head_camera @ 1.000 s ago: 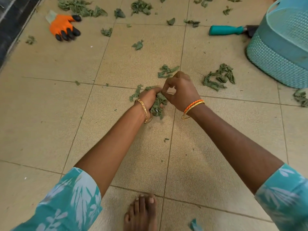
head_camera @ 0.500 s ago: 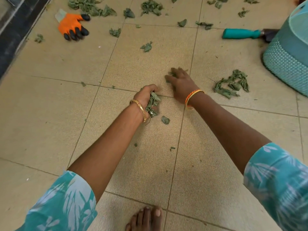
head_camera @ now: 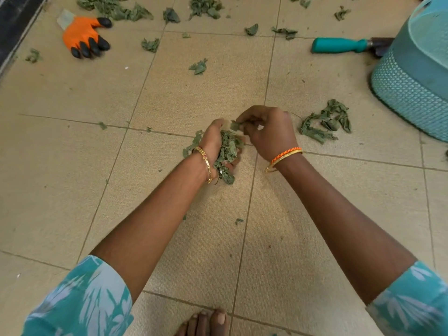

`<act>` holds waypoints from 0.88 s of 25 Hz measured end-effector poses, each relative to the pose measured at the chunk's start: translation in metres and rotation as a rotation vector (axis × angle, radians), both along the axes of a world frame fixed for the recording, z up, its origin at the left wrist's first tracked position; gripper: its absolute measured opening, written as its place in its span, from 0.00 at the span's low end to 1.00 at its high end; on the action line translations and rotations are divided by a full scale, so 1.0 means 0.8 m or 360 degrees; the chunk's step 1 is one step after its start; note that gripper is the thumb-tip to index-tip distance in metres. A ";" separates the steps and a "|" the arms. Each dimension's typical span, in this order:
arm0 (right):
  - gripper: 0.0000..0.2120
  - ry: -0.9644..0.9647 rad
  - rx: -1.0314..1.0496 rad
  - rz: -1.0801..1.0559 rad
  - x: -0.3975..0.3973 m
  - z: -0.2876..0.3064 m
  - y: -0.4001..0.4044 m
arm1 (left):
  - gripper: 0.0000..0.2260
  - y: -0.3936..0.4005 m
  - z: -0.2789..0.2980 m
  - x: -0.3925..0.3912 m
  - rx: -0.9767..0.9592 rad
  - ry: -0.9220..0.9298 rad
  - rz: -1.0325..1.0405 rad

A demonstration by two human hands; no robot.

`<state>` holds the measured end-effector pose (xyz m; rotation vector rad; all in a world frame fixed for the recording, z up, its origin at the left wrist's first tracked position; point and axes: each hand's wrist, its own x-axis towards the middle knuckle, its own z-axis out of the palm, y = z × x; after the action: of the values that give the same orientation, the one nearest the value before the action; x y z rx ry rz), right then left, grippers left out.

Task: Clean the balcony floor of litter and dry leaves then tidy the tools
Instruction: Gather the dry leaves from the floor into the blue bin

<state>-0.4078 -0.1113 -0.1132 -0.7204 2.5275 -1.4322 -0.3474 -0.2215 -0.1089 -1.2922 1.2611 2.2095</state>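
My left hand (head_camera: 212, 144) grips a bunch of dry green leaves (head_camera: 228, 154) just above the beige tiled floor (head_camera: 169, 98). My right hand (head_camera: 269, 132) is right beside it, fingers curled, pinching a few leaves (head_camera: 235, 125) against the top of the bunch. A loose pile of leaves (head_camera: 324, 123) lies to the right of my hands. More leaves (head_camera: 198, 67) are scattered over the far tiles. An orange glove with black fingertips (head_camera: 83, 36) lies at the far left. A teal-handled tool (head_camera: 339, 45) lies at the far right.
A teal plastic basket (head_camera: 412, 81) stands at the right edge, over the tool's blade end. A dark door track (head_camera: 12, 23) runs along the far left. My bare toes (head_camera: 206, 323) show at the bottom edge. Small leaf crumbs dot the near tiles.
My right hand, which had reached out flat onto the floor, has come back to the left hand with a few leaves. The leaf that lay below the left hand is gone.
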 end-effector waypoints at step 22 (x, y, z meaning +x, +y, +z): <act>0.29 -0.0005 0.0532 0.0737 0.042 -0.042 -0.073 | 0.14 -0.051 0.015 0.107 -0.0434 -0.0035 0.0542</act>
<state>-0.3741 -0.1699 -0.1469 -1.1320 2.2991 -0.8363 -0.2620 -0.2624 -0.0970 -1.7444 1.4663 2.2914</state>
